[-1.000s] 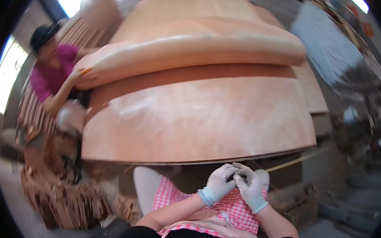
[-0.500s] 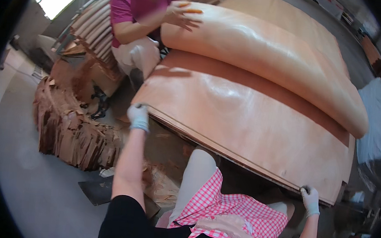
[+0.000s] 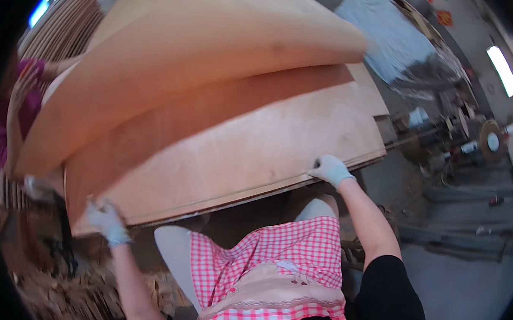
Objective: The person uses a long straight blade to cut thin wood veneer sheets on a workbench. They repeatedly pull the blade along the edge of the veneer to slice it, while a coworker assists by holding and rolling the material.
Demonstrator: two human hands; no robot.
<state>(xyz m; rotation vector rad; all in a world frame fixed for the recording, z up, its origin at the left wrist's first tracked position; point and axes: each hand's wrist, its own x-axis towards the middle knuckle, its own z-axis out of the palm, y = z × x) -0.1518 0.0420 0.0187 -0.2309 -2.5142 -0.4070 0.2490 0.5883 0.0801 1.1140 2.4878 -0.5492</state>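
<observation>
A stack of broad, thin reddish wood veneer sheets (image 3: 269, 143) lies in front of me, its layered near edge towards my knees. Over the stack's far part arches a large curled veneer sheet (image 3: 217, 38), blurred, casting a dark shadow on the sheet below. My right hand (image 3: 331, 170), in a pale glove, is closed in a pinch on the near edge, right of the middle. At the left near corner is my gloved left hand (image 3: 106, 221), touching the edge; motion smears its fingers, so their grip is unclear.
At the far left a co-worker in a magenta top (image 3: 19, 108) has a hand beside the curled sheet's left end. Torn veneer scraps (image 3: 75, 290) lie low on the left. Plastic-covered material (image 3: 390, 38) stands at the far right, with machinery (image 3: 448, 138) nearer to me.
My view has swung to the right. The curled sheet has changed shape, its left end now reaching down near the stack's left side. Both hands remain at the near edge; the left one is now blurred.
</observation>
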